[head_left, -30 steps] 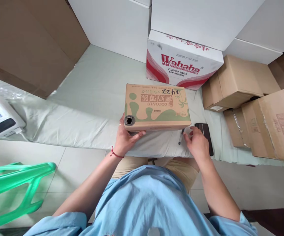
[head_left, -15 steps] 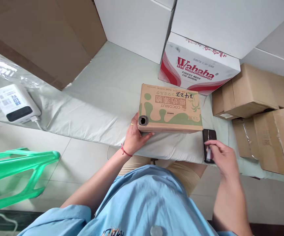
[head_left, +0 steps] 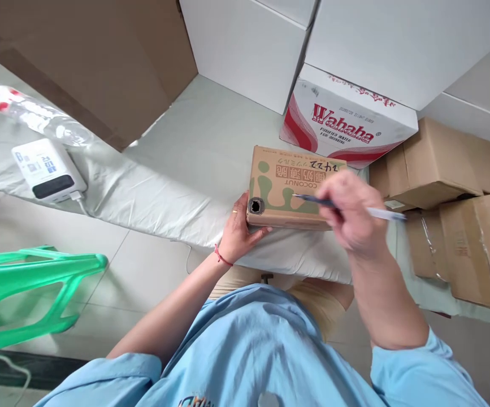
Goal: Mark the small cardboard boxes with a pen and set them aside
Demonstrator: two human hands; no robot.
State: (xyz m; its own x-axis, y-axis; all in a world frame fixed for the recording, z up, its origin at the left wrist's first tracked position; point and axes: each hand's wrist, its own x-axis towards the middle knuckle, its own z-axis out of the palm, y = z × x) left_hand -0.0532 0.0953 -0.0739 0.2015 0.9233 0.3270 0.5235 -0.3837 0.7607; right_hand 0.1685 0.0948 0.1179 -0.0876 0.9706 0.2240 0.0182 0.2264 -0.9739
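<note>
Along the bottom of my view lies the blue shirt [head_left: 265, 350] of the person, with the green stool [head_left: 37, 285] on the floor to the left; just past it runs the edge of the cloth-covered table [head_left: 177, 192], where the coconut carton [head_left: 276, 175] sits near the middle, a ragged dark hole [head_left: 255, 206] at its near left corner; I see the left hand [head_left: 239, 233] holding that corner, thumb along the front and fingers at the end; the right hand [head_left: 352, 209], blurred, is closed around a pen [head_left: 386, 214] over the carton, hiding its right part from me, and I cannot tell whether the tip touches the cardboard; well to the left lie a white device [head_left: 50, 168] with a cable and, behind it, a clear bottle [head_left: 37, 113]; to the right, brown cartons [head_left: 473, 249] crowd that side, while the Wahaha box [head_left: 346, 124] stands close behind the carton and limits the room there; farther back, a big brown box [head_left: 100, 62] and white boxes [head_left: 236, 51] wall off the table.
</note>
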